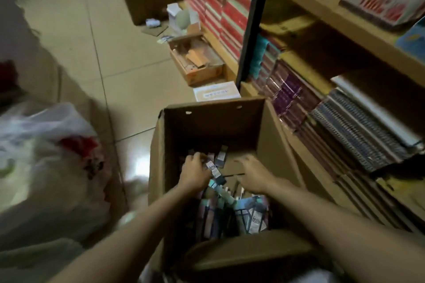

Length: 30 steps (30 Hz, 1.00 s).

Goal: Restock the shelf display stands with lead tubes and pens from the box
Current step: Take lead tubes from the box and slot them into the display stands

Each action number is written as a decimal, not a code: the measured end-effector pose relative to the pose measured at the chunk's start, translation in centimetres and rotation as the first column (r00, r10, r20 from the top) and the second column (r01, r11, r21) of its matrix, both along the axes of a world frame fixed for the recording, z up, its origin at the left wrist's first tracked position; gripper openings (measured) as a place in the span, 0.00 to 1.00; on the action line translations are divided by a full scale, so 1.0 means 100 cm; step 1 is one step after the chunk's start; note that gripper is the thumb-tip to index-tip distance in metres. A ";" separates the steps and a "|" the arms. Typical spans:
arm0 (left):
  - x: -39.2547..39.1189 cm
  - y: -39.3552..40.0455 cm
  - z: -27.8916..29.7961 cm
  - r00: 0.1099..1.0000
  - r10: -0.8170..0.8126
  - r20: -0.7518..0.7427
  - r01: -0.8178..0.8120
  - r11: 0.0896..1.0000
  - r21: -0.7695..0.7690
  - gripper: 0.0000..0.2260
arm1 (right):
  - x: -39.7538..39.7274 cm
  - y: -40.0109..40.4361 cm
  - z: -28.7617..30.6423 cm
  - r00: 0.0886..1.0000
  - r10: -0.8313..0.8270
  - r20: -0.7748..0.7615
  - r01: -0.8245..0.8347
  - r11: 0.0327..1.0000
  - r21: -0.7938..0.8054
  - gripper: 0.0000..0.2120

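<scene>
Cardboard box point(211, 122) on the floor, still holding many packets point(230, 211), reached into with both hands, left hand point(194, 172) pinching one labelled packet point(215, 171), right hand point(251, 176) spread loosely over others, restocking apparently far from finished.

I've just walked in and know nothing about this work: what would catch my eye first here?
Two bare arms plunge into an open cardboard box at bottom centre; the left hand grips small packets, the right hand lies flat beside it. To the right, wooden shelves hold stacked notebooks; at left sits a white plastic bag.
</scene>
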<state>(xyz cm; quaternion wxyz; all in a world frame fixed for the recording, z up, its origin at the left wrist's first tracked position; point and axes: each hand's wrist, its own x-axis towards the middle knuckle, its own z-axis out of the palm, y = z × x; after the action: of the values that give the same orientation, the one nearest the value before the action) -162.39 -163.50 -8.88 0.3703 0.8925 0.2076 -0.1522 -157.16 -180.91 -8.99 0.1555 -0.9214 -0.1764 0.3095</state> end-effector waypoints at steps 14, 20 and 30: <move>-0.057 -0.051 -0.117 0.973 0.020 -0.228 -0.013 0.999 0.031 0.33 | -0.039 -0.006 -0.113 0.868 0.490 0.081 -0.462 0.857 -0.229 0.33; -0.048 -0.064 -0.121 0.977 -0.106 -0.187 0.135 0.979 0.152 0.31 | -0.017 -0.022 -0.114 0.985 0.159 0.068 -0.157 0.987 -0.036 0.17; -0.034 -0.053 -0.105 0.877 0.477 -0.056 -0.465 0.815 -0.345 0.20 | -0.017 -0.012 -0.097 0.787 -0.533 -0.310 0.607 0.757 0.241 0.12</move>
<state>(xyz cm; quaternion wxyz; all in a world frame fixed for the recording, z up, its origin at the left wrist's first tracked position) -165.77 -168.85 -19.36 0.5515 0.7359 0.3854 -0.0753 -158.84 -182.12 -18.74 0.4124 -0.8510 0.0839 0.3142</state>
